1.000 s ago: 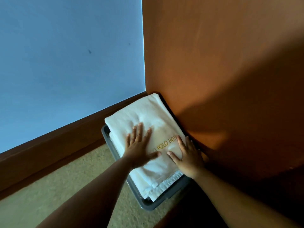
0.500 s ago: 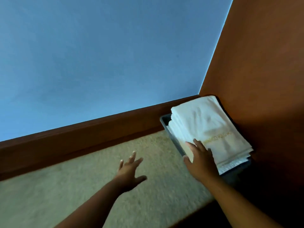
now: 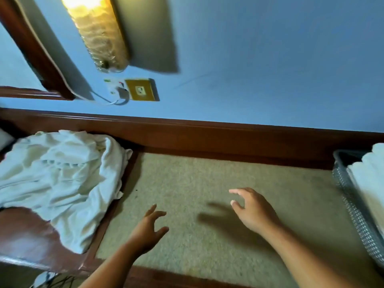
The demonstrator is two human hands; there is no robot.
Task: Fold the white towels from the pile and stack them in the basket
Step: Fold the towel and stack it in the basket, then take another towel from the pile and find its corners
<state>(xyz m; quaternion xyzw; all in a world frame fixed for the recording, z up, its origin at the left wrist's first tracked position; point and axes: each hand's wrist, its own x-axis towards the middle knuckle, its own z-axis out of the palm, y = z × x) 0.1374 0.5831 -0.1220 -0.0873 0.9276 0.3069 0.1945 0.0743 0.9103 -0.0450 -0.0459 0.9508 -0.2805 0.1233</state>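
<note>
Beige carpet [image 3: 207,179] fills the middle of my view, under a blue wall [image 3: 270,69] with a dark wooden skirting board [image 3: 228,138]. My left hand [image 3: 147,231] and right hand [image 3: 253,210] both hover above the carpet, fingers spread and relaxed, holding nothing. The pile of white towels [image 3: 58,179] lies crumpled on a dark wooden surface [image 3: 27,235] to my left, one corner draping over its edge toward the carpet; the left hand is the nearer one. At the far right the basket [image 3: 357,215] already holds folded towels [image 3: 374,183]. I judge the cloth soft, limp and light, not slippery, with nothing to break. It will likely sag and drag its neighbours if lifted from the middle. I would pinch the loose edge of the topmost towel, find two corners, and shake it free before laying it flat.
</note>
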